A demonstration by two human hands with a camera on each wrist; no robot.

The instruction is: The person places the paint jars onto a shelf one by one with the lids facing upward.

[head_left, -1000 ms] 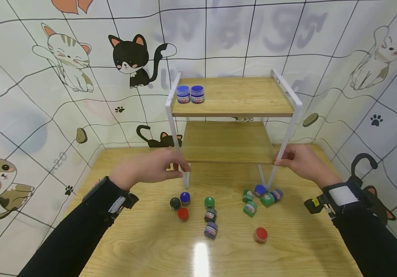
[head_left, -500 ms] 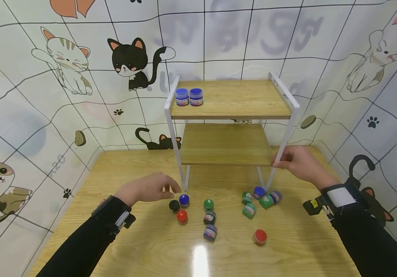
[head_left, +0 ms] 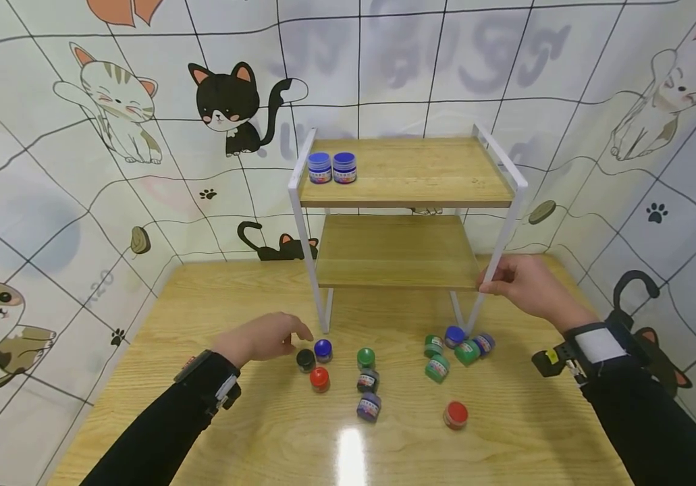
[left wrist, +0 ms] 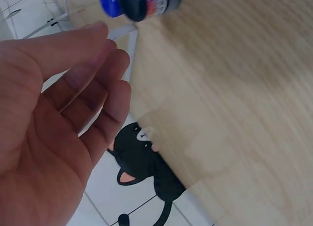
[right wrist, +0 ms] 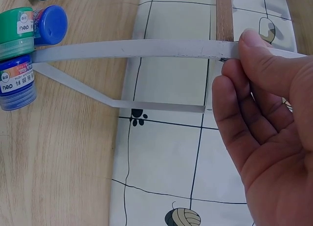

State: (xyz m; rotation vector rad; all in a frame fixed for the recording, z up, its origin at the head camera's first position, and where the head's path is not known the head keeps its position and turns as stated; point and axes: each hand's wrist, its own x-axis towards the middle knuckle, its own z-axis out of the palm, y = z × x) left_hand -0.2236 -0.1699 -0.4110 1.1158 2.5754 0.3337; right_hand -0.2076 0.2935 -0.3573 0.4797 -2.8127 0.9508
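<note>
A two-tier shelf (head_left: 396,280) with wooden boards and white metal legs stands on the table. My right hand (head_left: 520,283) pinches its right front leg (right wrist: 146,48) between thumb and fingers, level with the lower board. My left hand (head_left: 269,335) hovers just behind a black-lidded paint jar (head_left: 306,360) and a blue-lidded paint jar (head_left: 323,350). Its fingers are loosely bent with nothing between them, as the left wrist view shows. A red-lidded jar (head_left: 320,379) stands in front of those two. Two blue paint jars (head_left: 332,169) sit side by side on the top board's left end.
In the middle lie a green-lidded jar (head_left: 366,358), a dark jar (head_left: 368,381) and a purple one (head_left: 368,408). Several green and blue jars (head_left: 468,351) cluster by the shelf's right leg. Another red-lidded jar (head_left: 456,415) stands nearer. A cat-print wall covering (head_left: 396,67) surrounds the table.
My left hand has left the shelf's left leg and come down toward the black-lidded and blue-lidded jars. My right hand keeps its hold on the right leg.
</note>
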